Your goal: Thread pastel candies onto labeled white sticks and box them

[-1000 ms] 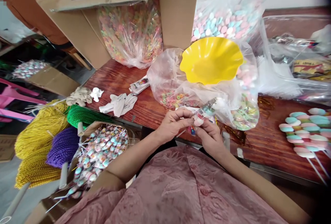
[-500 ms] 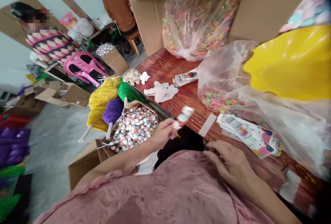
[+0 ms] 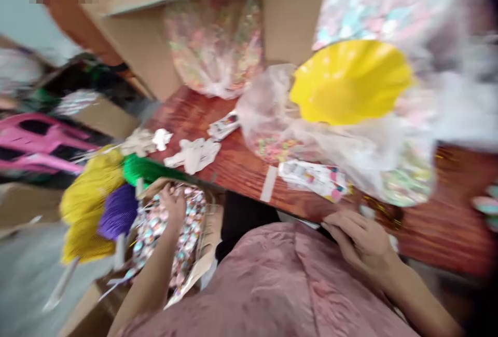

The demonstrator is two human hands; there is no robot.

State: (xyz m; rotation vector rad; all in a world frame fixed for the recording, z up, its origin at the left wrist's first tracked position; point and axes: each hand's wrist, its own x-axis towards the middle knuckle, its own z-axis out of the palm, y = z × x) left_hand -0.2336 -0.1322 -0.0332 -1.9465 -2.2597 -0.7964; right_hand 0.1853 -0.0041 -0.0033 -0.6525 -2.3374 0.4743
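My left hand (image 3: 175,203) is over a cardboard box full of candy skewers (image 3: 189,233), small pastel pieces on sticks. Its fingers are blurred but look loosely apart, and no skewer shows in them. At the table's front edge my right hand (image 3: 360,236) lies with its fingers stretched out, holding nothing visible. Just beyond it are printed packaging bags (image 3: 313,177) in a loose stack. A pale strip (image 3: 268,184) lies on the wood to their left.
Yellow cord (image 3: 91,186), green cord (image 3: 150,170) and purple cord (image 3: 119,212) stand beside the box. White gloves (image 3: 196,155) lie on the red-brown table (image 3: 241,181). Farther back are a yellow scalloped dish (image 3: 350,85) and clear bags of gummy rings (image 3: 218,46). A pink chair (image 3: 42,139) stands left.
My left hand has moved left and down from the table edge to the box; the marshmallow skewer it held is no longer visible in it. The view has swung right. My right hand stays at the edge.
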